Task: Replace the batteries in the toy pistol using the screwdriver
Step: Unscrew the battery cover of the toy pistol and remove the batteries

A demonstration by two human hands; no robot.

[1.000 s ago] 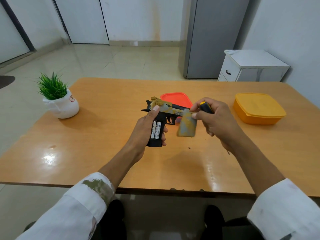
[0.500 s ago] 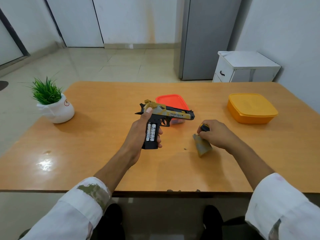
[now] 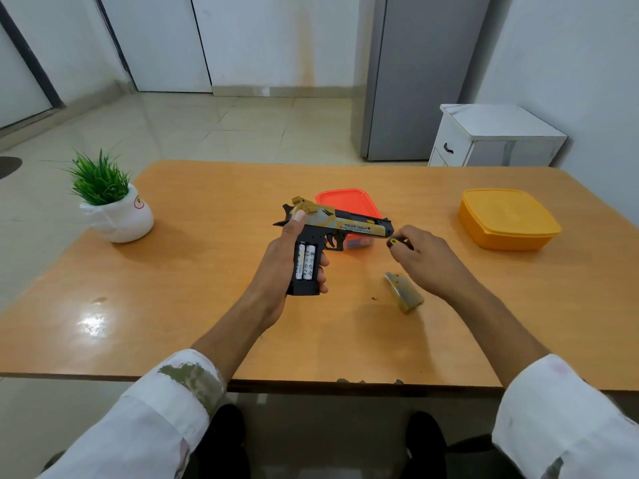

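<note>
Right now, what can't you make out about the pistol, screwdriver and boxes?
Head view:
- Screwdriver: only the handle end shows; the right hand hides shaft and tip.
- Batteries in the toy pistol grip: print too small to read.
- Red box: the toy pistol covers its front.
- Yellow box: closed, contents hidden.

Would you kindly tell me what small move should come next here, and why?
Probably lay the screwdriver on the table: the cover is already off, the left hand holds the toy pistol, and the right hand must be free to pull the two exposed batteries.
</note>
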